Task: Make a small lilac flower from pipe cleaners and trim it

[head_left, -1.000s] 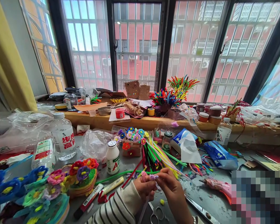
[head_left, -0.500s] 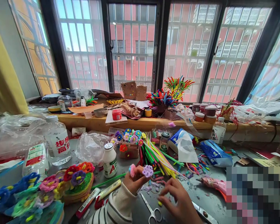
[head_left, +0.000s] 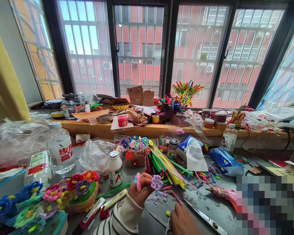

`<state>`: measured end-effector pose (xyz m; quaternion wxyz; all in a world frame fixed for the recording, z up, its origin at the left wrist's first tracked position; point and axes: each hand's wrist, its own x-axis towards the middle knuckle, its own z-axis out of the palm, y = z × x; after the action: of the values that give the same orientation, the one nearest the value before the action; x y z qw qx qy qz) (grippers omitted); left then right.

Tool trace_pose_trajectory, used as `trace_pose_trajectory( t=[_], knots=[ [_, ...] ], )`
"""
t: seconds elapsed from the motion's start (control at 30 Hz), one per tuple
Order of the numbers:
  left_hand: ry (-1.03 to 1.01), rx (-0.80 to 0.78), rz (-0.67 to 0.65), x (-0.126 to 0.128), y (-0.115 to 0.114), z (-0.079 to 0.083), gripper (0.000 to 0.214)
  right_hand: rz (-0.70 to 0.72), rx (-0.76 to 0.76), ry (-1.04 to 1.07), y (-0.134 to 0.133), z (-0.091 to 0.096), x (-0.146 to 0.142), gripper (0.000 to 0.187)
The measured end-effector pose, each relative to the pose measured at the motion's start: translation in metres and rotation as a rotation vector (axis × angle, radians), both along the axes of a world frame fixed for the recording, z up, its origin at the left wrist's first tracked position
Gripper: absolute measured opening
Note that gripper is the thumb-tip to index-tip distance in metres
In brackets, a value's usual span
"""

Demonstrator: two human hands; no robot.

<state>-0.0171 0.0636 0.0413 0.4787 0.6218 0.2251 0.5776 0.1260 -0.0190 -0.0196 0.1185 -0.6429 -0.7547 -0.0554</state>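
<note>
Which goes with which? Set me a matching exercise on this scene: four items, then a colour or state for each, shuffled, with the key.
1. left hand
2. right hand
3. glue gun
4. curtain

A. pink
B. yellow
C. holding a purple flower
D. at the small scissors

Pairs: 1-C, 2-D, 3-A, 4-B
</note>
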Motion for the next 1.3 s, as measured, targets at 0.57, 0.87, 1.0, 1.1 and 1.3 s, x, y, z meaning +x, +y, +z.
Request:
trace_pose_trajectory(
  t=[0.57, 0.87, 1.0, 1.1, 1.3],
  knots=[
    [-0.466, -0.824, -0.275, 0.001, 0.001, 0.003, 0.02, 0.028, 0.005, 1.055, -0.002, 0.027, 0.007, 0.013],
    [-0.389, -0.842, -0.259, 0.005, 0.004, -0.004, 0.025, 0.104, 0.032, 1.479, -0.003, 0.023, -0.015, 0.031],
    [-0.353, -0.852, -0.247, 0.007, 0.004, -0.007, 0.025, 0.108, -0.004, 1.388, 0.0, 0.026, -0.014, 0.035],
    [-0.329, -0.848, -0.259, 0.007, 0.003, -0.006, 0.024, 0.163, -0.095, 1.275, 0.001, 0.031, -0.014, 0.036],
    [-0.306, -0.837, -0.228, 0.007, 0.003, -0.007, 0.019, 0.172, -0.104, 1.251, 0.009, 0.033, -0.023, 0.038]
  ],
)
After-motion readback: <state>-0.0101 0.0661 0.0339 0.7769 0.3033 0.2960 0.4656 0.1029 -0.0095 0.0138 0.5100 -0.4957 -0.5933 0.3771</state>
